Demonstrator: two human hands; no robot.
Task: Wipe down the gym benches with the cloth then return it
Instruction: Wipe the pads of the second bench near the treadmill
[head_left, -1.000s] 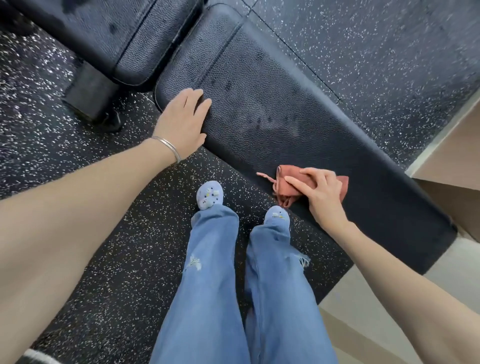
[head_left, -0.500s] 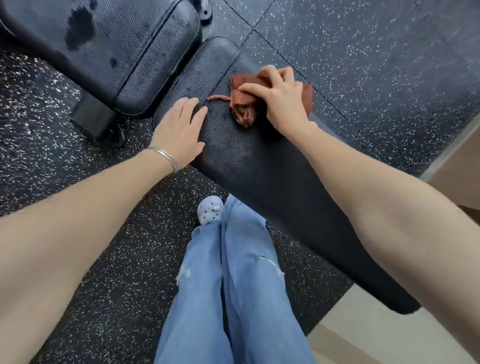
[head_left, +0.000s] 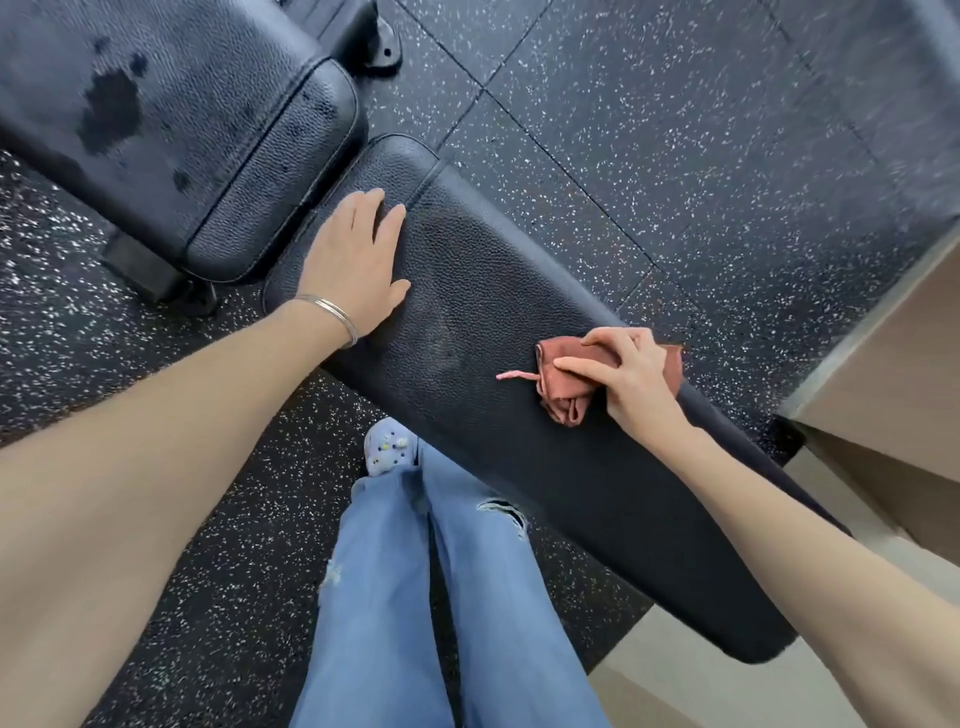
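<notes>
A long black padded gym bench (head_left: 493, 322) runs from the upper middle to the lower right. My left hand (head_left: 353, 260) lies flat on its near end, fingers straight, a thin bangle on the wrist. A crumpled reddish-brown cloth (head_left: 566, 384) sits on the bench's middle, one thin strip trailing to the left. My right hand (head_left: 631, 374) presses down on the cloth with its fingers curled over it. A second black bench pad (head_left: 171, 119) at the upper left carries dark wet patches.
Black speckled rubber floor tiles (head_left: 675, 156) surround the benches. The second bench's black foot (head_left: 140, 265) stands at the left. A beige wall base and step (head_left: 893, 353) border the right side. My legs in blue jeans (head_left: 415, 597) stand against the bench's near edge.
My right hand has slid the cloth from the bench's upper end down and right to its middle. The left hand has stayed planted on the near end.
</notes>
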